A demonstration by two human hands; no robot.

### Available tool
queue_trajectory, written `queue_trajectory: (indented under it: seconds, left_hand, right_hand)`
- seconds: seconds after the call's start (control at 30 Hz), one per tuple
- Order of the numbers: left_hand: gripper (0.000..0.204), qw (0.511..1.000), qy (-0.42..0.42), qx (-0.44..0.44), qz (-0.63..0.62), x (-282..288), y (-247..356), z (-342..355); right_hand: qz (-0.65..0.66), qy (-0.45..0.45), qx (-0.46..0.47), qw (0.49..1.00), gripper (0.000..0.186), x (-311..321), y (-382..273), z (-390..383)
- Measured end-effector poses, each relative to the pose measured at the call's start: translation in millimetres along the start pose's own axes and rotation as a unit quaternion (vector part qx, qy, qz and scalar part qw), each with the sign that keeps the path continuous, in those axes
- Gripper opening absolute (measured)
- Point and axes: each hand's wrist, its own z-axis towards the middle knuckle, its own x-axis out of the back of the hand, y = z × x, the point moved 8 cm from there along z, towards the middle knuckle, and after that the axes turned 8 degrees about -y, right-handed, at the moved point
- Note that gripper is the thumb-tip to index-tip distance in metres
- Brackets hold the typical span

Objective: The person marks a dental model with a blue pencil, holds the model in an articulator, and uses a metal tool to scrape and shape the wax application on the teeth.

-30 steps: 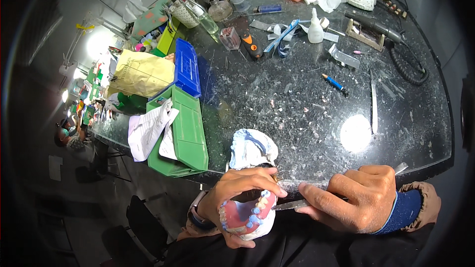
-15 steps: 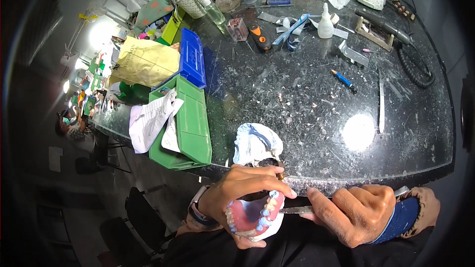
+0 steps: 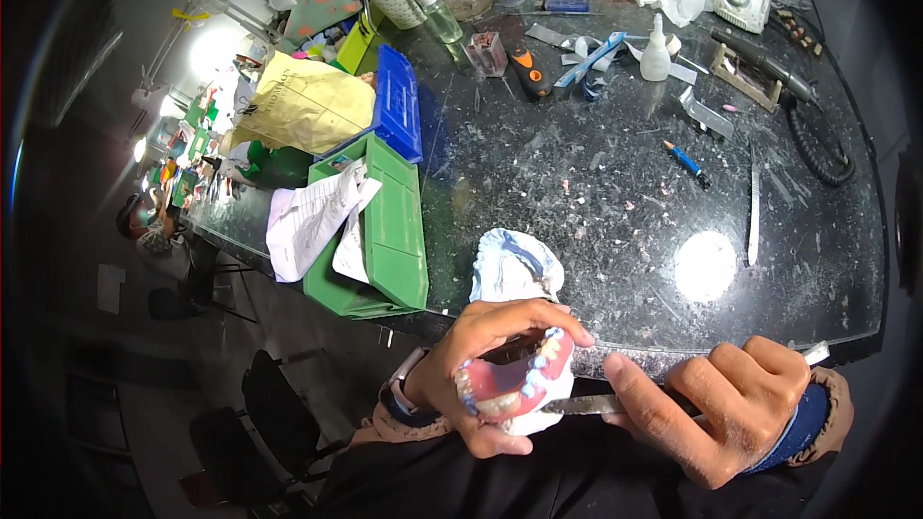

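Note:
My left hand [image 3: 463, 356] is closed around a dental model [image 3: 497, 409] with a pink base, cream teeth and blue bits among them, on a white plaster bottom. In my right hand [image 3: 726, 404] is a flat metal knife [image 3: 588, 405], its handle end showing beyond my knuckles. The knife's tip meets the side of the model at the white plaster; whether it cuts in, I cannot tell. Just beyond my left hand a second plaster cast [image 3: 500, 264], white with blue marks, lies at the bench's front edge.
At the left stand a green bin [image 3: 396, 221] with papers [image 3: 317, 221] and a blue bin [image 3: 396, 101] under a yellow bag [image 3: 303, 101]. Across the dark bench [image 3: 548, 173] lie a blue pencil [image 3: 686, 163], a thin metal tool [image 3: 753, 211], a dropper bottle [image 3: 656, 56] and a corded handpiece [image 3: 764, 62].
The view has shifted a little. My left hand has raised and tilted the model, so more of its white underside shows near the knife tip. Both hands keep their hold.

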Motion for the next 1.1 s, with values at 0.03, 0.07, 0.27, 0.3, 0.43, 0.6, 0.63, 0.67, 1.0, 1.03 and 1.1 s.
queue_trajectory:
  seconds: [0.03,0.07,0.27,0.3,0.43,0.6,0.63,0.67,1.0,1.03,1.1]
  left_hand:
    - [0.079,1.000,0.006,0.017,-0.010,0.0,-1.8,-0.5]
    - [0.078,0.999,0.009,0.029,-0.018,0.4,-2.9,-1.3]
    - [0.076,0.999,-0.003,0.017,-0.044,0.7,-2.6,8.7]
    - [0.076,0.999,0.001,0.023,-0.041,1.0,-2.9,5.6]
    - [0.074,0.998,0.017,0.051,-0.039,0.9,-6.7,-2.9]
    - [0.071,0.989,0.048,0.084,-0.110,-0.2,-11.6,-3.9]
    - [0.070,0.990,0.059,0.076,-0.099,1.8,-11.5,-1.9]
    - [0.070,0.991,0.059,0.074,-0.099,2.4,-10.7,-1.9]
    - [0.086,0.992,0.011,0.093,0.080,10.0,-4.4,26.9]
    - [0.083,0.992,0.001,0.120,0.047,14.1,-3.9,32.9]
    - [0.085,0.990,0.002,0.109,0.088,19.9,-6.5,42.1]
  right_hand:
    - [-0.015,0.004,0.014,1.000,0.040,1.4,-1.1,2.4]
    - [-0.013,0.007,0.018,1.000,0.040,1.3,-1.5,3.7]
    - [-0.058,0.037,-0.007,0.998,0.037,9.9,-2.5,4.9]
    - [-0.049,0.044,0.005,0.998,0.037,8.4,-2.4,6.2]
    - [0.008,0.064,-0.013,0.998,0.036,-9.4,-3.1,3.4]
    - [0.048,0.065,-0.074,0.994,0.035,-9.9,-4.4,-0.3]
    - [0.087,0.024,-0.099,0.991,0.036,-12.1,1.8,1.0]
    - [0.126,-0.016,-0.124,0.984,0.037,-16.9,7.0,1.0]
    - [0.016,-0.022,-0.084,0.996,0.038,15.9,40.3,12.6]
    - [0.026,-0.016,-0.100,0.994,0.037,14.1,45.4,11.0]
    - [0.023,-0.013,-0.119,0.993,0.037,15.2,53.0,6.7]
